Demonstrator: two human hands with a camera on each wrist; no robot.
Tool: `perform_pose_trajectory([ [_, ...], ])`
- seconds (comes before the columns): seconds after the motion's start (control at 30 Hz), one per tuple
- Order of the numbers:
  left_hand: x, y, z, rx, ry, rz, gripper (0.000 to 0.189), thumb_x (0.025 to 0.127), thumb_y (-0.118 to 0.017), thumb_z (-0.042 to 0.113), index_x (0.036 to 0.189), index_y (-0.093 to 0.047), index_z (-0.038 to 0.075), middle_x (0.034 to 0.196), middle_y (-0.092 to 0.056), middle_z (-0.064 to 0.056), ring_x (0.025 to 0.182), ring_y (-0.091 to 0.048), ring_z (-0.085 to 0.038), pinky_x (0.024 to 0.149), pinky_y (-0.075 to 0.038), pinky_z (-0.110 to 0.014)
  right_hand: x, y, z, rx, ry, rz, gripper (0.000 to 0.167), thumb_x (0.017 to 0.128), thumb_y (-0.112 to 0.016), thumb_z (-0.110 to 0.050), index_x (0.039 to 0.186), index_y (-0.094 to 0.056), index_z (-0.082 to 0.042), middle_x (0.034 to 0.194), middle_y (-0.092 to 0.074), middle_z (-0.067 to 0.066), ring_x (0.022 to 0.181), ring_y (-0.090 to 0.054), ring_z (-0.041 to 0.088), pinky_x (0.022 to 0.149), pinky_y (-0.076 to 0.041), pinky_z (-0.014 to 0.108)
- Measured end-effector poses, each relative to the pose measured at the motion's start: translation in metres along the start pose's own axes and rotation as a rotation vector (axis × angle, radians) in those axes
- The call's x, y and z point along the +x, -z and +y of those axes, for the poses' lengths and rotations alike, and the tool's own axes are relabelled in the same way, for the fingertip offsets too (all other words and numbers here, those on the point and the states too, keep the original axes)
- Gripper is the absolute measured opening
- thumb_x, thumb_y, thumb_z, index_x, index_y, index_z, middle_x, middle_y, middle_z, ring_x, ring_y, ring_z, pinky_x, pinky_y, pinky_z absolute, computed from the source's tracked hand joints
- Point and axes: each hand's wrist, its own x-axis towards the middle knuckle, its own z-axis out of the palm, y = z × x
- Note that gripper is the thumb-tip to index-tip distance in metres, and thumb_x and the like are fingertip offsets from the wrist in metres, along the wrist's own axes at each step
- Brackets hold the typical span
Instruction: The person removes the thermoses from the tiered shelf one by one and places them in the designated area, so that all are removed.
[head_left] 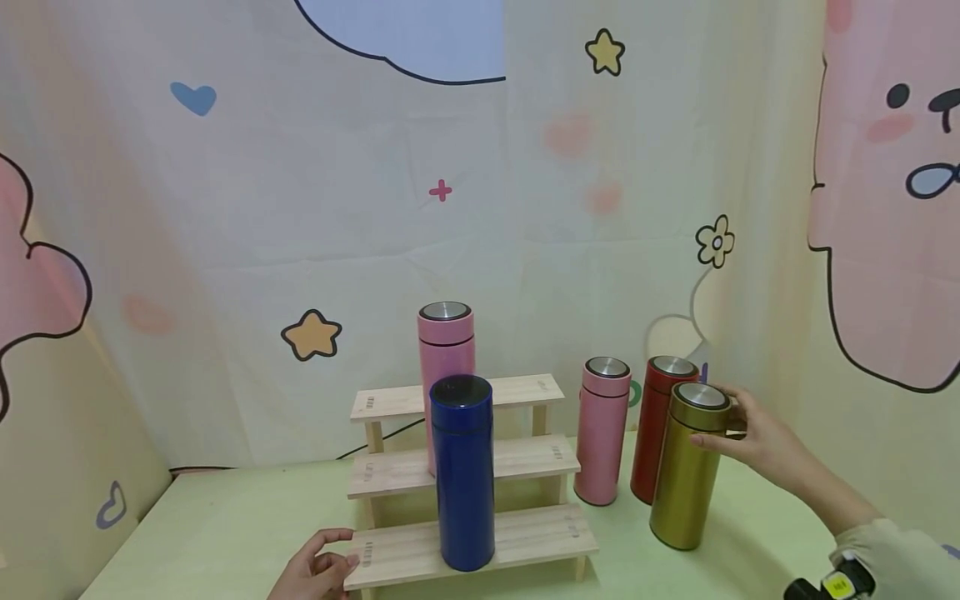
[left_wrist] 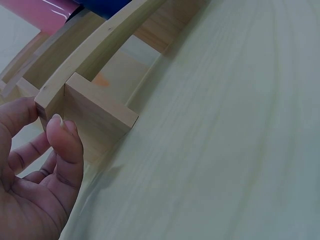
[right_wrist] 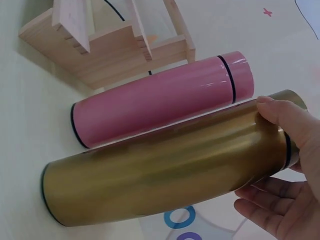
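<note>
The right hand (head_left: 761, 440) grips the smooth gold cylindrical bottle (head_left: 684, 487) between thumb and fingers, lower right; the left hand's (head_left: 315, 571) fingers pinch the grained wooden stand (head_left: 540, 533) by its square front corner, lower centre-left. Pale worktop (head_left: 622, 537) separates stand and bottle.

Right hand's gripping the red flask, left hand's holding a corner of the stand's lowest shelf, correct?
Not the red one: the right hand grips the gold flask, as the right wrist view shows. The left hand does hold a corner of the lowest shelf.
</note>
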Motion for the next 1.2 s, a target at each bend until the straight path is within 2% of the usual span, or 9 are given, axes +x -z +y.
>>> perform_pose_trajectory([
  [0.1, -0.001, 0.000, 0.000, -0.009, 0.001, -0.008, 0.075, 0.088, -0.069, 0.034, 0.136, -0.033, -0.011, 0.083, -0.064, -0.001, 0.066, -0.060, -0.015, 0.062, -0.052, -0.027, 0.003, 0.005, -0.002, -0.007, -0.001, -0.016, 0.082, 0.088, -0.071, -0.027, 0.146, -0.023, 0.005, 0.117, -0.058, 0.033, 0.107, -0.058, 0.044, 0.078, -0.052, 0.047],
  [0.23, -0.002, 0.000, 0.000, -0.025, 0.004, -0.010, 0.077, 0.088, -0.070, 0.035, 0.137, -0.033, -0.011, 0.082, -0.063, -0.001, 0.064, -0.059, -0.015, 0.060, -0.052, -0.026, 0.008, 0.014, -0.007, -0.022, -0.001, -0.032, 0.082, 0.090, -0.068, -0.029, 0.148, -0.020, 0.003, 0.122, -0.055, 0.036, 0.111, -0.056, 0.047, 0.083, -0.051, 0.055],
  [0.53, -0.001, 0.000, 0.001, -0.046, -0.001, -0.032, 0.074, 0.088, -0.070, 0.031, 0.137, -0.032, -0.010, 0.081, -0.062, 0.001, 0.062, -0.059, -0.014, 0.059, -0.052, -0.026, 0.021, 0.033, -0.026, -0.051, 0.004, -0.035, 0.075, 0.094, -0.062, -0.033, 0.147, -0.023, 0.004, 0.134, -0.046, 0.036, 0.120, -0.048, 0.053, 0.092, -0.044, 0.064],
  [0.9, -0.003, -0.001, 0.003, -0.053, -0.006, -0.038, 0.071, 0.090, -0.068, 0.026, 0.138, -0.029, -0.009, 0.079, -0.059, 0.001, 0.061, -0.058, -0.013, 0.057, -0.051, -0.024, 0.048, 0.050, -0.060, -0.111, 0.023, -0.006, 0.073, 0.094, -0.060, -0.040, 0.145, -0.029, 0.001, 0.134, -0.048, 0.033, 0.123, -0.048, 0.048, 0.095, -0.042, 0.063],
  [1.2, -0.003, -0.003, 0.003, -0.039, -0.002, -0.024, 0.072, 0.089, -0.069, 0.027, 0.137, -0.030, -0.010, 0.081, -0.061, 0.000, 0.061, -0.058, -0.014, 0.058, -0.051, -0.025, 0.073, 0.047, -0.094, -0.126, 0.026, -0.057, 0.075, 0.094, -0.057, -0.048, 0.147, -0.029, -0.004, 0.137, -0.048, 0.028, 0.127, -0.047, 0.044, 0.098, -0.042, 0.061],
])
